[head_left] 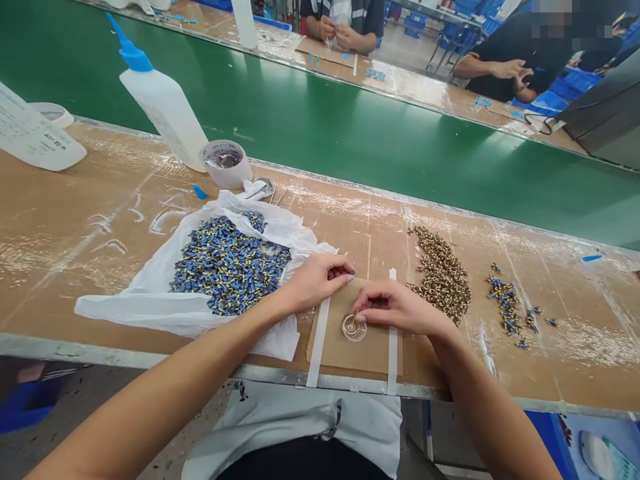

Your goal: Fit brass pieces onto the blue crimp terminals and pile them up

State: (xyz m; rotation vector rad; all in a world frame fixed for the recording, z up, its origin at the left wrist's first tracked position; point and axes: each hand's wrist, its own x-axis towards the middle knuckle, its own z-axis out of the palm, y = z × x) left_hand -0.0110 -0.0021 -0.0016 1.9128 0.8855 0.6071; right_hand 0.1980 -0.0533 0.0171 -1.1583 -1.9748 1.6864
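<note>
My left hand (317, 281) is closed in a pinch, with a tiny dark piece just showing at the fingertips; its kind is too small to make out. My right hand (393, 307) pinches a thin stick (355, 317), whose lower end is in a small round clear dish (354, 331). That dish stands on a cardboard sheet (340, 357) taped down with white strips. Left of my left hand, many small blue and yellow parts (227, 263) lie heaped on a white plastic bag (150, 293). Beyond my right hand is a pile of small tan and dark parts (443, 277).
Several blue-tipped pieces (505, 303) lie at the right. Behind the bag stand a white bottle with blue nozzle (163, 110) and a tape roll (227, 167). Another bottle (37, 133) leans in at left. Past the green belt (320, 120), two people work with their hands.
</note>
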